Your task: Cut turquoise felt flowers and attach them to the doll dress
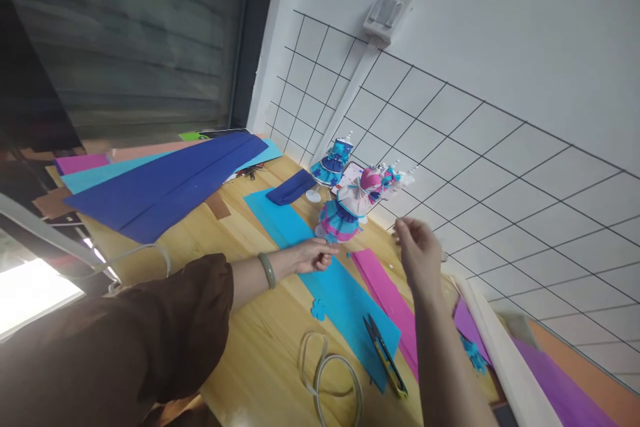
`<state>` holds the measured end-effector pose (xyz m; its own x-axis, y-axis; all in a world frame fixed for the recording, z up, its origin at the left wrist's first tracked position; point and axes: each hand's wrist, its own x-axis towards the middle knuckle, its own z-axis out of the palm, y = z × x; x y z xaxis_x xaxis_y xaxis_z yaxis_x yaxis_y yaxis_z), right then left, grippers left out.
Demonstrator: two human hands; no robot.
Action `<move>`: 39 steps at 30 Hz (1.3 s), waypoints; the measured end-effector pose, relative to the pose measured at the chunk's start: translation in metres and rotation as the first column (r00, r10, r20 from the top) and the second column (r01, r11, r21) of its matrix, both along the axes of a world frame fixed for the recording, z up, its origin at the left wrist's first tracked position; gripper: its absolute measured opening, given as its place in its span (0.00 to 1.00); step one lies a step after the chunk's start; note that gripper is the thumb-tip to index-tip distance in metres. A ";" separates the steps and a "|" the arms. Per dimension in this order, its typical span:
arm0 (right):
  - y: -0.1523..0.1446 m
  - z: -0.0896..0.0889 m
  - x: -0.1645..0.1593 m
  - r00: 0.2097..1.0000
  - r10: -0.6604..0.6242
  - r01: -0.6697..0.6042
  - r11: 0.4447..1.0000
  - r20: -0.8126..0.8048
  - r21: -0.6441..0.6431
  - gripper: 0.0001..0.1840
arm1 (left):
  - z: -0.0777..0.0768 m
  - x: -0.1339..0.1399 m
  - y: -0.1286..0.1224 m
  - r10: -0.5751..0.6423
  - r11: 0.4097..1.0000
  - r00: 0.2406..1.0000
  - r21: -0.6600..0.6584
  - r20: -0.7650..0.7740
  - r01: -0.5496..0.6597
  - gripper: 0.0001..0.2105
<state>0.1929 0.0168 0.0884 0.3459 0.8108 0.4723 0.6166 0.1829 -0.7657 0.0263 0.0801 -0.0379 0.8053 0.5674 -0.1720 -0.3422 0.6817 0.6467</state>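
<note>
My left hand [316, 255], with a green bangle [267, 271] on its wrist, is pinched closed over the blue paper strip [285, 227]. A small blue paper flower [331, 238] shows at its fingertips, beside a doll-sized dress form [345, 213] in pink, blue and white ruffles. Further right, my right hand [419, 247] is raised with its fingers curled together; anything inside them is hidden. Another blue paper flower [318, 309] lies on the wooden table [270, 347]. Yellow-handled scissors [385, 353] rest across the blue strip's near end.
A second dress form [333, 161] in blue stands behind, near a phone [351, 174]. Dark blue sheets [170, 187] are stacked left; a pink strip [387, 300] lies right. A pale ribbon loop [320, 373] is in front. A wire grid [435, 127] covers the wall.
</note>
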 end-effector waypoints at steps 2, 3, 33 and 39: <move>0.025 0.025 -0.002 0.993 -0.028 0.015 0.994 0.116 0.113 0.21 | 0.001 0.000 0.000 0.008 1.000 1.000 -0.008 -0.001 -0.008 0.07; 0.038 0.037 -0.004 0.984 -0.013 -0.011 0.992 0.178 0.129 0.22 | 0.001 0.000 0.000 0.012 1.000 1.000 -0.013 0.000 -0.012 0.07; 0.085 0.109 -0.032 0.768 0.026 0.086 0.986 0.640 -0.143 0.07 | -0.009 0.005 0.006 0.193 0.979 0.973 -0.085 0.129 -0.183 0.08; 0.086 0.106 -0.027 0.751 -0.018 0.137 0.982 0.661 -0.130 0.07 | -0.006 0.002 0.006 0.220 0.973 0.963 -0.101 0.159 -0.205 0.07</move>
